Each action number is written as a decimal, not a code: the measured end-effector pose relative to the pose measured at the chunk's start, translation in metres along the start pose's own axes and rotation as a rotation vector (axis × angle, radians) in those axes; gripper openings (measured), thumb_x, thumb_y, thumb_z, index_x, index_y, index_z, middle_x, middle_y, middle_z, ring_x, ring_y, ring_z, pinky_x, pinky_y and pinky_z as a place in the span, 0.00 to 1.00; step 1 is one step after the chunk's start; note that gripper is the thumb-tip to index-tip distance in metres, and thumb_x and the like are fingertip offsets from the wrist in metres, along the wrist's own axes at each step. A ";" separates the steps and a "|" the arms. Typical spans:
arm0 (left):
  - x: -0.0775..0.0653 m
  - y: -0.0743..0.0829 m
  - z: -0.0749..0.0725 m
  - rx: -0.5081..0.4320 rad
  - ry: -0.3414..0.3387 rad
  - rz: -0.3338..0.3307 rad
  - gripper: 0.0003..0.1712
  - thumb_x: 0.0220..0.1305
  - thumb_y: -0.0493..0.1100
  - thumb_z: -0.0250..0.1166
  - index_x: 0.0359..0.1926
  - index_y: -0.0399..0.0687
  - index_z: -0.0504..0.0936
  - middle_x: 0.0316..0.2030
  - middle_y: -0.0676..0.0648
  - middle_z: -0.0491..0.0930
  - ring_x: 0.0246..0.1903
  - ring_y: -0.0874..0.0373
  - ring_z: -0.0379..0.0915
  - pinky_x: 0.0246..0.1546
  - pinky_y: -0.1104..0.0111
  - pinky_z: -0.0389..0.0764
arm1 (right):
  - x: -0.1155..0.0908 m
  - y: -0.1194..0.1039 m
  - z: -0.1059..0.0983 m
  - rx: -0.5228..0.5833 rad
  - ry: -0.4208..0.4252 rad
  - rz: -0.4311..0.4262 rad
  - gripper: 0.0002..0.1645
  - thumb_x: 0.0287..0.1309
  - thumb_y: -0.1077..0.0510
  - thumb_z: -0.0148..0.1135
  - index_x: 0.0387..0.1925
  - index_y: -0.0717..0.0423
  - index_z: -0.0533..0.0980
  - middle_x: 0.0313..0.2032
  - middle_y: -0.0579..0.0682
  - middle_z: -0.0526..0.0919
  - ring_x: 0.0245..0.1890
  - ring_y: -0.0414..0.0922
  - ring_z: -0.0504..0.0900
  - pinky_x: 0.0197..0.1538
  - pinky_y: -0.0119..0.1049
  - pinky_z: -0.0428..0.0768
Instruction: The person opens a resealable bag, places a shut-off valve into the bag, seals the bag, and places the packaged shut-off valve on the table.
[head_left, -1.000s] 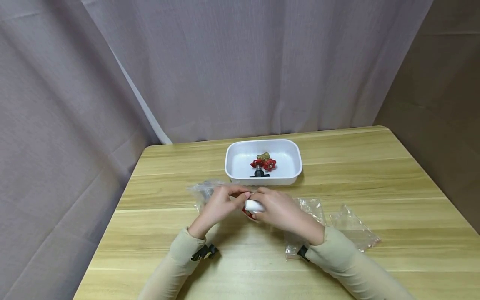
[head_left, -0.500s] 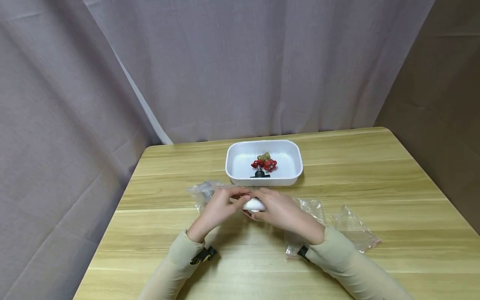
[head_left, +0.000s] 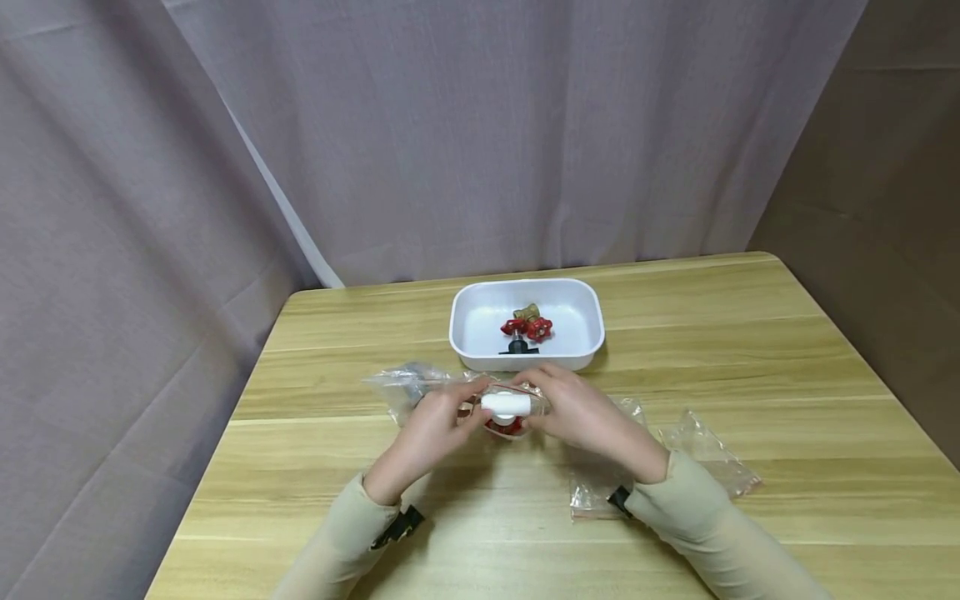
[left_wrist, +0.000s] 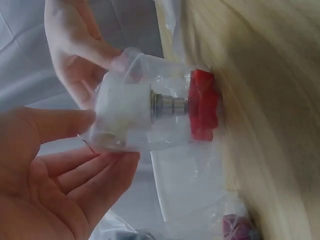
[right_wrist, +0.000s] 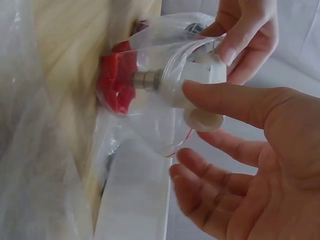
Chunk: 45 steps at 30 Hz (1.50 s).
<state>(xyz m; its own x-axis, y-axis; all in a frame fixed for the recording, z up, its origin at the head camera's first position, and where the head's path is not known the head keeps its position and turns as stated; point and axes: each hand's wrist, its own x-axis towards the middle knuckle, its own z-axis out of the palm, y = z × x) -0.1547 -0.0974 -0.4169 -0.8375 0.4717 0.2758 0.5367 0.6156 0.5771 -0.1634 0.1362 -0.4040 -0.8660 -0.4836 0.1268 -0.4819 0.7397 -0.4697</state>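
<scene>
Valve point(head_left: 506, 406) is between both hands, up over the near side of the desk point(head_left: 480, 533), in front of the white tray point(head_left: 525, 363). It sits inside a clear bag point(left_wrist: 167, 139), red handwheel point(left_wrist: 202, 105) down, white body point(left_wrist: 125, 107) up at the bag's mouth. Can't tell if the wheel touches the wood.

Left hand point(head_left: 438, 417): thumb and fingers pinching the bag's rim, close against the white body. Right hand point(head_left: 577, 412): thumb and index finger gripping the rim on the other side, remaining fingers loose below. Can't tell how much of the valve itself either is gripping.

Step looks like passing the valve through the mouth; direction isn't clear from here. Best way, I'd say: pull the rim wide with both thumbs and keep the white body lined up with the gap. Its side stub point(right_wrist: 202, 120) will probably snag film, so ease that end past first. One hand should take the white body firmly while the other minds the plastic; the wheel looks heavy enough to drop. Don't yank, thin film may tear.
</scene>
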 end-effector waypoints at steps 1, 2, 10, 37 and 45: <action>-0.002 0.001 0.000 0.016 0.008 -0.003 0.26 0.66 0.41 0.69 0.63 0.37 0.78 0.52 0.38 0.83 0.42 0.51 0.84 0.41 0.62 0.84 | 0.000 0.001 0.000 0.003 -0.008 0.004 0.34 0.49 0.57 0.79 0.59 0.53 0.77 0.58 0.58 0.78 0.54 0.58 0.80 0.55 0.57 0.79; -0.003 0.003 -0.001 0.019 0.014 -0.008 0.27 0.66 0.42 0.69 0.63 0.36 0.77 0.52 0.38 0.83 0.41 0.51 0.84 0.41 0.62 0.85 | 0.001 0.002 0.001 0.012 -0.018 0.007 0.35 0.49 0.57 0.79 0.60 0.53 0.76 0.58 0.58 0.78 0.54 0.58 0.80 0.54 0.57 0.79; -0.008 0.007 -0.003 0.002 0.023 -0.065 0.22 0.67 0.38 0.67 0.59 0.35 0.80 0.50 0.38 0.84 0.33 0.52 0.85 0.34 0.68 0.84 | 0.006 0.016 0.004 0.154 -0.063 -0.054 0.25 0.55 0.69 0.70 0.56 0.60 0.78 0.43 0.52 0.85 0.42 0.48 0.84 0.47 0.44 0.83; -0.009 0.014 -0.018 -0.100 0.071 -0.094 0.16 0.61 0.28 0.66 0.51 0.37 0.86 0.46 0.40 0.86 0.23 0.60 0.76 0.20 0.72 0.77 | -0.005 0.002 -0.018 0.180 0.041 -0.100 0.14 0.58 0.71 0.63 0.46 0.64 0.83 0.33 0.49 0.87 0.32 0.38 0.82 0.37 0.33 0.82; -0.008 0.020 -0.027 -0.108 0.085 -0.068 0.16 0.63 0.28 0.65 0.51 0.39 0.86 0.46 0.42 0.87 0.30 0.60 0.81 0.22 0.72 0.78 | -0.010 -0.004 -0.032 0.199 0.070 -0.131 0.14 0.60 0.71 0.62 0.47 0.64 0.83 0.33 0.50 0.87 0.32 0.39 0.82 0.36 0.33 0.82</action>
<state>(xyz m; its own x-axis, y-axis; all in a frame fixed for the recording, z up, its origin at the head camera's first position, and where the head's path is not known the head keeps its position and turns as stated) -0.1400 -0.1058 -0.3869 -0.8795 0.3738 0.2946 0.4684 0.5706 0.6745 -0.1573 0.1529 -0.3751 -0.8086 -0.5302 0.2549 -0.5606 0.5633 -0.6070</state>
